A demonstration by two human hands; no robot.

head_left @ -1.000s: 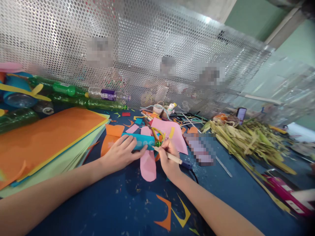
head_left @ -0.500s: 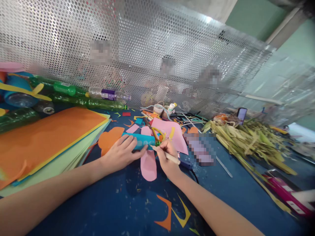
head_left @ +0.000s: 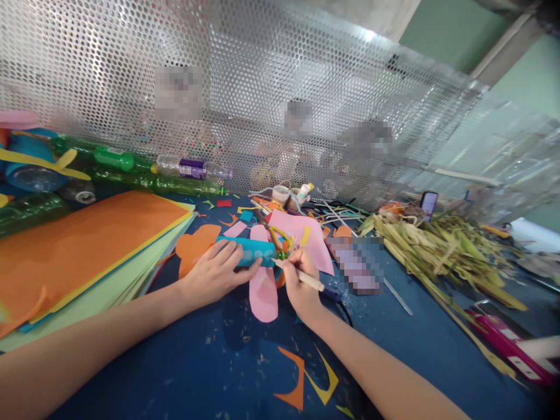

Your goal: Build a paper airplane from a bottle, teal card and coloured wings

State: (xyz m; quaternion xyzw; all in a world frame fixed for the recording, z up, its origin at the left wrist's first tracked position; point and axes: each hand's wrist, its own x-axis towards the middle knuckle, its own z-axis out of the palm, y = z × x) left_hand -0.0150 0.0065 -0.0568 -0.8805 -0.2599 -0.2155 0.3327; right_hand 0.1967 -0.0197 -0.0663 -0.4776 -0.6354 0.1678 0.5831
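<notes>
A blue roll (head_left: 256, 253) with pale markings lies across a pink rounded strip (head_left: 263, 297). My left hand (head_left: 221, 265) grips the roll from its left and near side, fingers over its top and thumb along its near edge. Pinched in my right hand (head_left: 301, 286) is a white pen (head_left: 311, 280), its tip at the right end of the roll. Orange rounded paper (head_left: 188, 248) sits just left of the roll, partly under my left hand. Scissors with yellow handles (head_left: 280, 236) and a pink sheet (head_left: 321, 248) lie behind my right hand.
Stacked coloured sheets (head_left: 126, 233) lie at left, with plastic bottles (head_left: 192, 169) behind. A perforated metal screen (head_left: 245, 87) stands at the back, people beyond it. At right are a phone (head_left: 356, 268), dry husks (head_left: 420, 251) and a magenta power strip (head_left: 511, 344). Orange scraps (head_left: 298, 379) lie in front.
My right hand and the pen have shifted slightly to the right, and the pen tip has moved from the roll's marked face to its right end. My left hand still holds the roll.
</notes>
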